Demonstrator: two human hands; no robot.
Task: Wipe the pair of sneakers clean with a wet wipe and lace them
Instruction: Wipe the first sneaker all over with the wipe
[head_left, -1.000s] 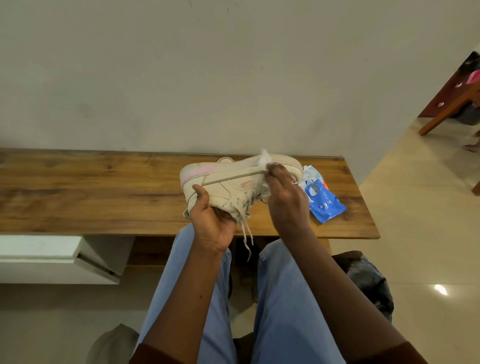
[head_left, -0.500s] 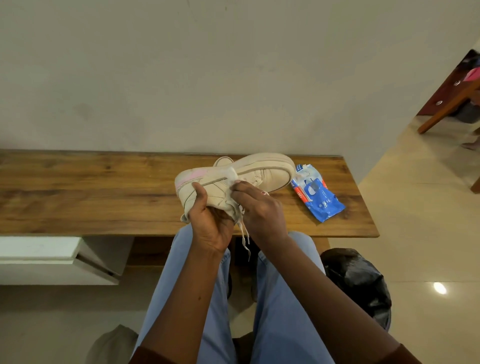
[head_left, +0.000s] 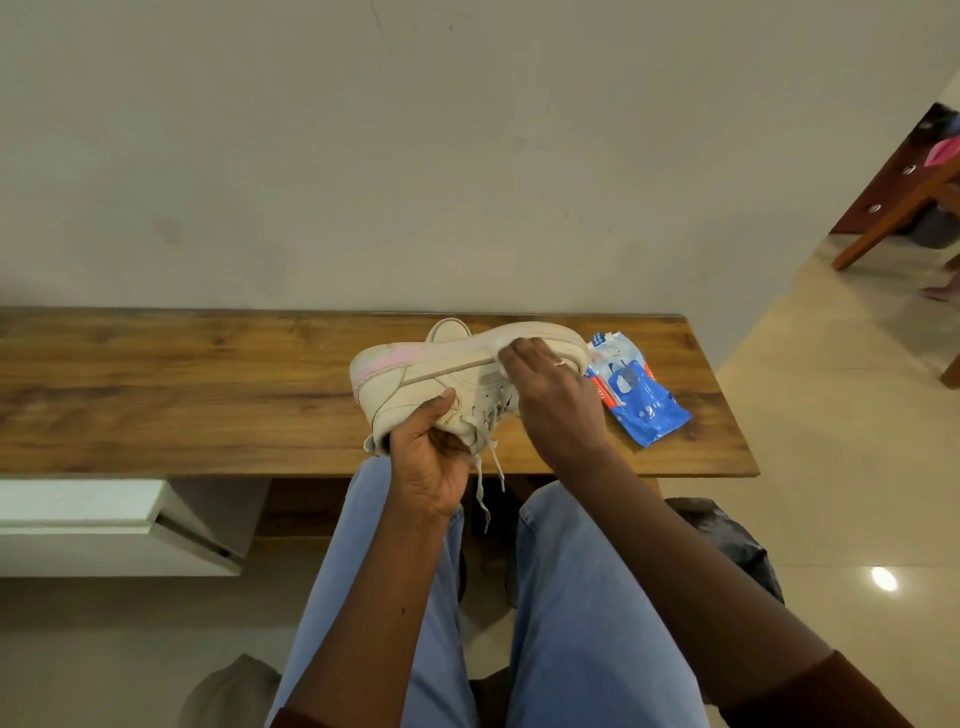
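over the wooden bench (head_left: 156, 395) the left hand (head_left: 434, 462) curls round the collar of the sideways cream sneaker (head_left: 415, 376), which looks light and stiff enough to hold there, with the limp wet wipe (head_left: 494, 347) pinched to its sole edge by bent fingers of the right hand (head_left: 553, 400)

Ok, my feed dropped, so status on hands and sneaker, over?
Left hand grips sneaker from below, sole up. Right hand presses wet wipe on sole edge. Laces dangle loose. Nothing in the way; wipe pack off to the right on bench.
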